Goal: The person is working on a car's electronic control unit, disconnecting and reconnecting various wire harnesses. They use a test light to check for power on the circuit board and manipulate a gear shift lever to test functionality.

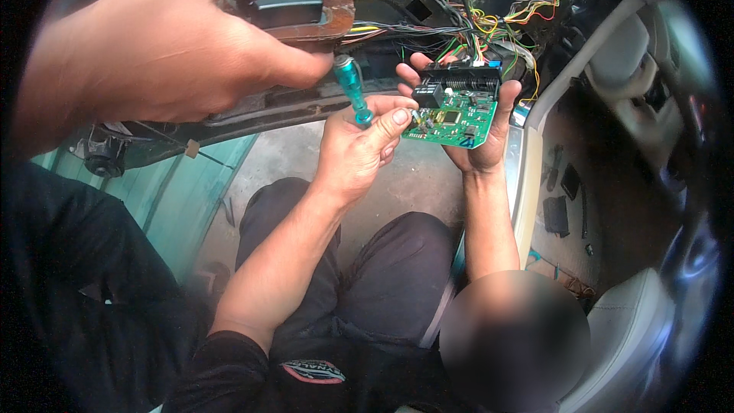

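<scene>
Beside one green circuit board [456, 124], left hand [350, 151] curls its fingers round one teal screwdriver [349, 80], thumb at board edge. Behind board, right hand [487, 154] wraps fingers round it; one black connector housing [460, 78] lines its top. Upper-left of board, co-worker's hand [180, 46] holds one brown bezel [333, 28], one black handle [289, 10] seated inside.

At two o'clock of our view, we see a circuit board [457, 128] with a smooth, slightly glossy face; its connector housing [459, 76] looks like matt black plastic. The screwdriver handle [352, 86], near twelve o'clock, seems to be translucent teal plastic and shines. At eleven o'clock we notice a trim piece [335, 18], brown like wood and worn, around a smooth dark insert [289, 9]. The trousers [397, 271] at six o'clock are of matt dark cloth; the floor [279, 151] looks dull.
</scene>
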A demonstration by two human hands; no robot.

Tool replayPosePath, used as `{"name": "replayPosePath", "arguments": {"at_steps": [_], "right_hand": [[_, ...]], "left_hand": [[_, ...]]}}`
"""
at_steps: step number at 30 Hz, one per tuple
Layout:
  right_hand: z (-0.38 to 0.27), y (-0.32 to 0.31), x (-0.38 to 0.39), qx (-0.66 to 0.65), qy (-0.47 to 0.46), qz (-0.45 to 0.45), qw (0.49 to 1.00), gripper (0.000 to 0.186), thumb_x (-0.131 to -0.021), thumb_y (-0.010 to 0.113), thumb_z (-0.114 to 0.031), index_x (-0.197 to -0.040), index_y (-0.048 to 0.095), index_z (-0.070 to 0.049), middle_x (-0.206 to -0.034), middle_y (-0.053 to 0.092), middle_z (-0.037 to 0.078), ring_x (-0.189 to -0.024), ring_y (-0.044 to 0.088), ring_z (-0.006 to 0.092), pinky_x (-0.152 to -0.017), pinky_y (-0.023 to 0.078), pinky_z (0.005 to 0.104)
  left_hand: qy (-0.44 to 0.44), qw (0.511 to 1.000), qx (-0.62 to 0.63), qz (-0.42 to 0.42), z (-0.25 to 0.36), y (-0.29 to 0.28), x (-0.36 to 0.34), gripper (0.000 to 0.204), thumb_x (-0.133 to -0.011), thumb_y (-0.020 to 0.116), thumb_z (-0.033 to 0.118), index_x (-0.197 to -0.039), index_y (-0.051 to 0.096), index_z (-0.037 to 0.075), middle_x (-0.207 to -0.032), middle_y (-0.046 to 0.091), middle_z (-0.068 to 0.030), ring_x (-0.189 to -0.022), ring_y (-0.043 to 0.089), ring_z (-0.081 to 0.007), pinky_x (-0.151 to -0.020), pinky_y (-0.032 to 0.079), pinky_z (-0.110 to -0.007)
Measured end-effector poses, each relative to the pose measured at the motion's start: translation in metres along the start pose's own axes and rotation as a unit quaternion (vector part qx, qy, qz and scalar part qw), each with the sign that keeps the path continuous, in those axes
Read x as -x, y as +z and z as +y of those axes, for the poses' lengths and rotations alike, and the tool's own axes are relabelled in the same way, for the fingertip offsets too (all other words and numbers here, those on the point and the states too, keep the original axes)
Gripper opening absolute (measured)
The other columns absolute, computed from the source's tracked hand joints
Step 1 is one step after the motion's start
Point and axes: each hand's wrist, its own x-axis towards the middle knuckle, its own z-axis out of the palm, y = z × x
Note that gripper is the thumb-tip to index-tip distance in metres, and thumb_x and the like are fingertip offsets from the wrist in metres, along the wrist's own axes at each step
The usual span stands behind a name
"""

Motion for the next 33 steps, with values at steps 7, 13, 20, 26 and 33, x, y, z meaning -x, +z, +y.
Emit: {"name": "replayPosePath", "arguments": {"at_steps": [7, 13, 20, 26, 33], "right_hand": [[0.005, 0.002, 0.0, 0.024, 0.006, 0.008, 1.0, 0.08, -0.089, 0.056, -0.074, -0.136, 0.051, -0.009, -0.141, 0.057, 0.021, -0.131, 0.056, 0.0382, -0.11, 0.049, 0.051], [0.006, 0.0, 0.0, 0.033, 0.01, 0.004, 0.999, 0.08, -0.089, 0.057, -0.073, -0.137, 0.051, -0.009, -0.142, 0.057, 0.021, -0.132, 0.056, 0.037, -0.111, 0.047, 0.0498], [0.002, -0.002, 0.0, 0.027, 0.01, -0.001, 1.0, 0.08, -0.089, 0.058, -0.072, -0.136, 0.051, -0.007, -0.141, 0.057, 0.021, -0.131, 0.056, 0.0371, -0.111, 0.047, 0.0499], [-0.002, -0.006, 0.002, 0.039, 0.001, 0.001, 0.999, 0.077, -0.09, 0.061, -0.067, -0.137, 0.05, -0.007, -0.141, 0.057, 0.022, -0.131, 0.056, 0.0378, -0.112, 0.046, 0.05], [-0.001, -0.01, 0.001, 0.031, 0.006, -0.007, 0.999, 0.075, -0.091, 0.063, -0.065, -0.139, 0.048, -0.009, -0.144, 0.054, 0.021, -0.134, 0.053, 0.0374, -0.113, 0.044, 0.0501]], "left_hand": [[-0.074, 0.995, 0.062, 0.011, -0.005, -0.004, 0.008, 0.027, -0.101, 0.064, 0.018, -0.119, 0.065, -0.003, -0.064, 0.046, 0.007, -0.053, 0.04, -0.0026, -0.049, 0.032, -0.021], [-0.081, 0.993, 0.089, 0.007, -0.01, -0.006, 0.008, 0.026, -0.102, 0.063, 0.017, -0.119, 0.064, -0.003, -0.062, 0.044, 0.0071, -0.051, 0.037, -0.0027, -0.049, 0.031, -0.021], [-0.068, 0.995, 0.059, 0.041, -0.011, 0.001, 0.008, 0.021, -0.102, 0.063, 0.016, -0.112, 0.065, -0.002, -0.062, 0.044, 0.0059, -0.051, 0.038, -0.0035, -0.049, 0.031, -0.021], [-0.046, 0.998, -0.023, 0.02, -0.01, -0.01, 0.011, 0.027, -0.106, 0.057, 0.025, -0.095, 0.064, 0.001, -0.059, 0.046, 0.0015, -0.049, 0.038, -0.0062, -0.048, 0.032, -0.023], [-0.068, 0.996, -0.049, -0.013, -0.003, -0.002, 0.008, 0.037, -0.107, 0.053, 0.032, -0.089, 0.064, 0.0, -0.057, 0.047, -0.001, -0.048, 0.038, -0.0077, -0.048, 0.031, -0.023]]}}
